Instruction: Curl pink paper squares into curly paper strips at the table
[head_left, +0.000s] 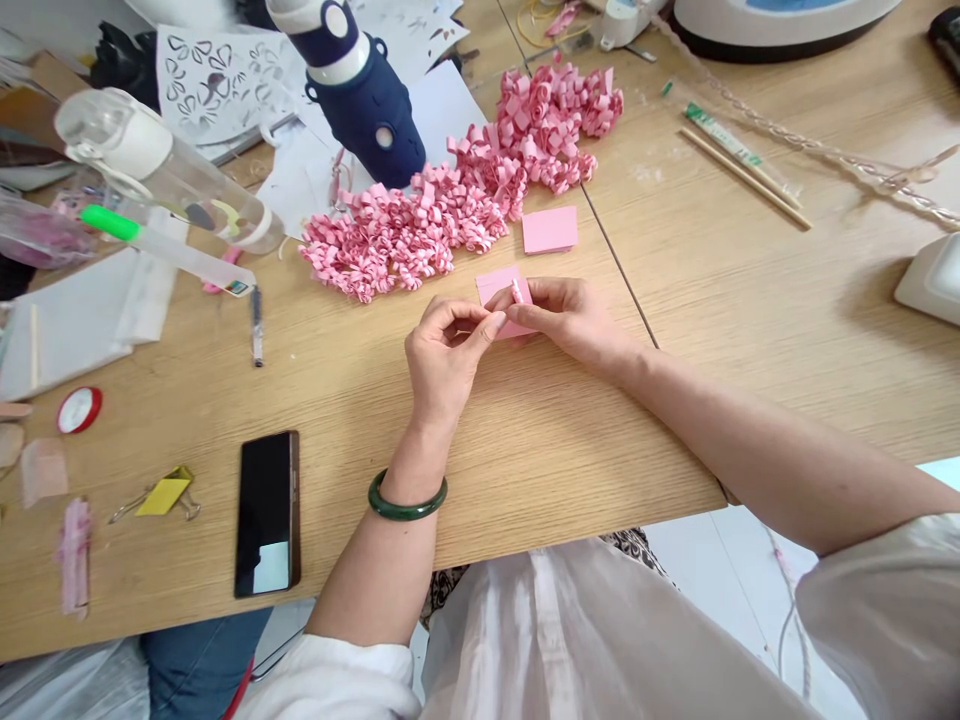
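Observation:
My right hand (574, 318) is closed, with a small pink curled paper strip (517, 291) between its thumb and fingers. Close beside it, my left hand (444, 362) pinches thumb against forefinger at the near side of that strip; what lies between its tips is too small to make out. Below both hands a pink paper piece (491, 284) lies on the table, partly covered by the fingers. Just beyond is a small stack of pink paper rectangles (550, 230). A long heap of pink curled paper pieces (420, 225) stretches behind the hands.
A dark blue bottle (367, 115) stands behind the heap; a clear bottle (169, 165) is at left. A phone (264, 515), a yellow binder clip (166, 492) and a red tape roll (79, 410) lie left on the wooden table (570, 450). Wooden sticks (746, 178) lie right.

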